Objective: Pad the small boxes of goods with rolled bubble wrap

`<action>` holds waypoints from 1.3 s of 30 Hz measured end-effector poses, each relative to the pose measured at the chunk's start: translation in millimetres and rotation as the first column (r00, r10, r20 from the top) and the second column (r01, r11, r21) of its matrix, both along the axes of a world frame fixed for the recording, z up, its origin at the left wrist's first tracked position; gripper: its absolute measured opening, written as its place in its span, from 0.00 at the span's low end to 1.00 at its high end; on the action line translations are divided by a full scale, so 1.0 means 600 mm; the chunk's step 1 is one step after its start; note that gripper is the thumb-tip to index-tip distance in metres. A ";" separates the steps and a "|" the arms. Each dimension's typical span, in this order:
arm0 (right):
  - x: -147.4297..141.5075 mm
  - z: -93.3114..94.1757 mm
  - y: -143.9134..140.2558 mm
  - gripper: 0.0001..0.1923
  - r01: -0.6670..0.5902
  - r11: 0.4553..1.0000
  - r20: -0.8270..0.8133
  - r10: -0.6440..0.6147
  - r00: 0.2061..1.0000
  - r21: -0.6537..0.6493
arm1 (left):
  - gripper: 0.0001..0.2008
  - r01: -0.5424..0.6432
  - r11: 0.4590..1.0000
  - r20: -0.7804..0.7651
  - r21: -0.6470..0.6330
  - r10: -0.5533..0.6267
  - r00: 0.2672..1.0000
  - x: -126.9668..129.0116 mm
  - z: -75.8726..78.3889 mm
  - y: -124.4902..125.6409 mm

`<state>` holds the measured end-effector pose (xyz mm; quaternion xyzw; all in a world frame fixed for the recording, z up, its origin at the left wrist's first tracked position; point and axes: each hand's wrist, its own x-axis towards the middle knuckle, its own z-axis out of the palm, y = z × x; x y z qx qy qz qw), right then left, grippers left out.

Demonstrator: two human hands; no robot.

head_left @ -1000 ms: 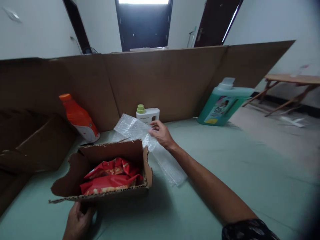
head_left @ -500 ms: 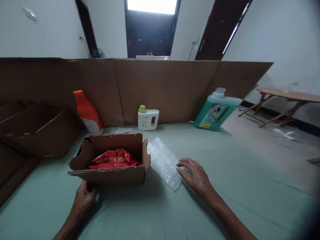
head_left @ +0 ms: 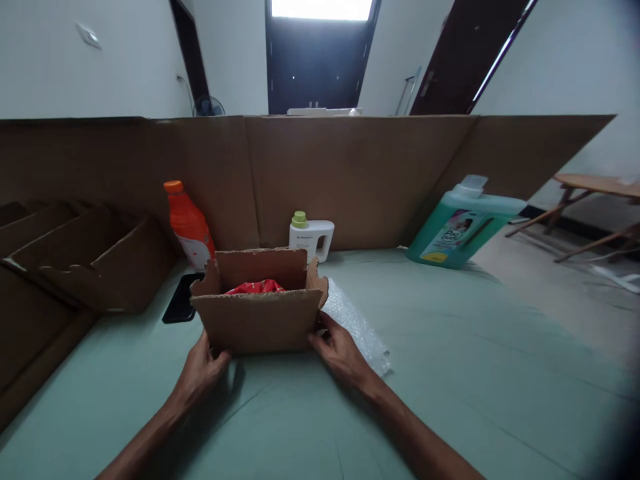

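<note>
Between my hands is an open-topped cardboard box (head_left: 257,323), with a red shiny packet (head_left: 257,287) partly visible inside it. My left hand (head_left: 203,367) grips the box's lower left corner, thumb on the front face and fingers hidden behind. At the lower right corner my right hand (head_left: 340,347) holds the box too, its thumb in front and its fingers along the side. A sheet of bubble wrap (head_left: 357,327) lies on the green cloth just beyond my right hand, partly covered by the box. A black phone-like slab (head_left: 180,300) rests left of the box.
Behind stand an orange bottle (head_left: 190,223), a white bottle with a green cap (head_left: 311,235) and a large teal jug (head_left: 460,230) leaning on a cardboard partition (head_left: 350,173). Cardboard bins (head_left: 135,267) are at the left. Green cloth (head_left: 475,373) covers the surface.
My right hand has come left from beside the bubble wrap onto the box. The box has shifted right and its front stands higher, hiding more of the packet. The black slab has come into view.
</note>
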<state>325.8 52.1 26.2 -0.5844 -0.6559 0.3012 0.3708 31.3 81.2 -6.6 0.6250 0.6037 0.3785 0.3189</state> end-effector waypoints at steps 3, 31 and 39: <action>0.049 -0.002 0.010 0.20 0.058 0.998 0.107 -0.061 0.992 0.032 | 0.23 0.032 0.999 0.014 0.004 -0.032 0.999 0.030 0.000 0.045; 0.142 -0.054 -0.131 0.18 0.278 0.959 0.406 -0.274 0.872 0.050 | 0.31 0.742 0.626 -0.568 0.241 -0.529 0.630 0.116 -0.031 -0.242; 0.134 -0.068 -0.084 0.15 0.329 0.940 0.261 -0.342 0.903 0.092 | 0.12 0.486 0.776 -0.435 0.403 -0.305 0.847 0.073 -0.061 -0.261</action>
